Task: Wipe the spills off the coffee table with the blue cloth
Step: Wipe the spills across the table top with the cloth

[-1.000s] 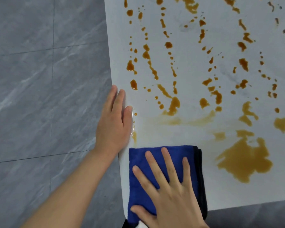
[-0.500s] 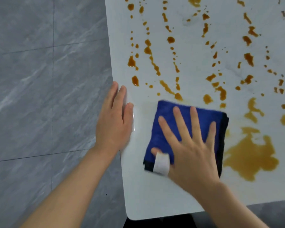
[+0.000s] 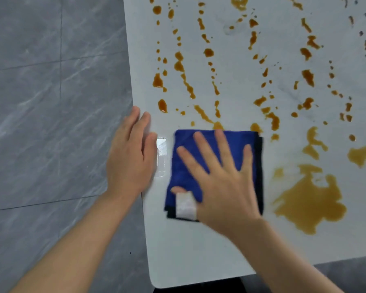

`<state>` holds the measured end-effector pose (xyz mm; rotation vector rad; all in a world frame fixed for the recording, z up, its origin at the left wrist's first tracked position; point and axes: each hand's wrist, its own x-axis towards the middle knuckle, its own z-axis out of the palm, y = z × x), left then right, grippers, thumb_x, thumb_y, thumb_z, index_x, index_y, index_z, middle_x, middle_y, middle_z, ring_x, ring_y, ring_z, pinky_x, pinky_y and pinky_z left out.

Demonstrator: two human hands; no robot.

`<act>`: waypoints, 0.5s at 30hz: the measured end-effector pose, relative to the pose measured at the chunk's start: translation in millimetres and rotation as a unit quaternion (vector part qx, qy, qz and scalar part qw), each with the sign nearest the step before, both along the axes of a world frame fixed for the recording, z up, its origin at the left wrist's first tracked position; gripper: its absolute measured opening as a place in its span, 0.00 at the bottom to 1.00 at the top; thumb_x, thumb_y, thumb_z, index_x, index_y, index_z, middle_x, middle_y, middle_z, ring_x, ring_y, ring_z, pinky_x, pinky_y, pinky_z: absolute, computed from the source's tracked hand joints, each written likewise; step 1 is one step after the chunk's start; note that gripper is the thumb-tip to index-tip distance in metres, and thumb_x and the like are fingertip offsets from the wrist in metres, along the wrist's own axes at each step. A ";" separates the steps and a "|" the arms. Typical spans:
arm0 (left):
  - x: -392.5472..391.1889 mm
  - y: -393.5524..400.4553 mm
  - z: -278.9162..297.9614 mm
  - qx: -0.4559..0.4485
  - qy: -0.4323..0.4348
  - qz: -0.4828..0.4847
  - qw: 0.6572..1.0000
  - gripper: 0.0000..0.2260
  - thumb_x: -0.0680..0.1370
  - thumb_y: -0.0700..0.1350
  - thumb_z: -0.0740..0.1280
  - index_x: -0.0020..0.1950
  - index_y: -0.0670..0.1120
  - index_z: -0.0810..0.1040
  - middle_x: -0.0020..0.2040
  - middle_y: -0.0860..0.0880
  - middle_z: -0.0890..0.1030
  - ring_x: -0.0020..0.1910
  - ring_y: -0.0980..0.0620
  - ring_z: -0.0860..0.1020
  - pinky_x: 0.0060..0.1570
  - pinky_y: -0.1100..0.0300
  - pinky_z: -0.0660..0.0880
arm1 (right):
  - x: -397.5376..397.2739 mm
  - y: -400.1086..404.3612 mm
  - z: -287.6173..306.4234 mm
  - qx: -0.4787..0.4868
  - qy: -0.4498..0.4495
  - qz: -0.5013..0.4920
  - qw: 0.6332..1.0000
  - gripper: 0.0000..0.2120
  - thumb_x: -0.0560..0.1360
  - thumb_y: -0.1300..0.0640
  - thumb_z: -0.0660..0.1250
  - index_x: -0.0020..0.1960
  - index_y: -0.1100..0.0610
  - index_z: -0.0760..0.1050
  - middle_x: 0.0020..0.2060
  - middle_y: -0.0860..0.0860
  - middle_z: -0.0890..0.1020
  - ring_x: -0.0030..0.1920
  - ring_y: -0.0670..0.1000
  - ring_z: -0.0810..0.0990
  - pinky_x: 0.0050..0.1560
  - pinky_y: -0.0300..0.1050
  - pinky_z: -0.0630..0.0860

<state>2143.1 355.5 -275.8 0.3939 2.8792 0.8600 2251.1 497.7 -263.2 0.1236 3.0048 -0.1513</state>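
Head cam is looking straight down at the near left corner of a white coffee table (image 3: pixel 199 261) sitting over a grey tiled floor (image 3: pixel 51 123). The blue cloth (image 3: pixel 184 166) is folded into a rough square with a dark edge along its right and bottom sides, lying flat on the table not far from the left edge. The right hand (image 3: pixel 222 182) is planted on top of it, palm down, fingers straight and spread wide, pressing the cloth rather than gripping it. There's a white bandage (image 3: pixel 185 206) wrapped around the thumb, which sits at the cloth's lower left corner.

The left hand (image 3: pixel 129 159) lies flat too, fingers straight and close together, resting right on the table's left edge so part of it hangs over the floor. It's holding nothing. Between it and the cloth there's a small clear shiny patch (image 3: pixel 162 155) on the tabletop, can't tell what it is.

Brown spills (image 3: pixel 207 52) are all over the far side of the table in drips and streaks, a couple touching the cloth's top edge. A big puddle (image 3: pixel 309 204) sits just to the right of the cloth, with another blotch (image 3: pixel 363 155) at the right side of the picture. The strip of table nearest the camera looks plain white.
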 end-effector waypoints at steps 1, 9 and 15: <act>0.8 0.8 0.6 -0.006 -0.002 0.006 1.000 0.20 0.81 0.50 0.55 0.73 0.47 0.64 0.76 0.51 0.59 0.74 0.52 0.58 0.72 0.52 0.58 | 2.6 13.8 0.2 0.007 -0.006 -0.027 1.000 0.31 0.74 0.33 0.49 0.73 0.46 0.62 0.74 0.53 0.62 0.74 0.62 0.57 0.65 0.74 0.53; 3.9 3.3 3.0 -0.049 0.006 -0.010 0.999 0.26 0.79 0.56 0.56 0.75 0.49 0.60 0.77 0.53 0.55 0.76 0.54 0.53 0.70 0.58 0.53 | 80.5 36.8 5.2 -0.005 -0.046 -0.098 0.994 0.33 0.74 0.31 0.41 0.73 0.48 0.58 0.75 0.55 0.58 0.74 0.65 0.53 0.62 0.78 0.53; 6.6 6.9 4.9 -0.076 0.018 -0.011 0.997 0.28 0.78 0.61 0.53 0.75 0.48 0.60 0.77 0.50 0.56 0.76 0.51 0.54 0.69 0.55 0.54 | 57.0 16.6 1.3 -0.021 -0.014 -0.015 1.000 0.33 0.73 0.31 0.49 0.73 0.45 0.59 0.74 0.53 0.60 0.74 0.63 0.56 0.64 0.75 0.52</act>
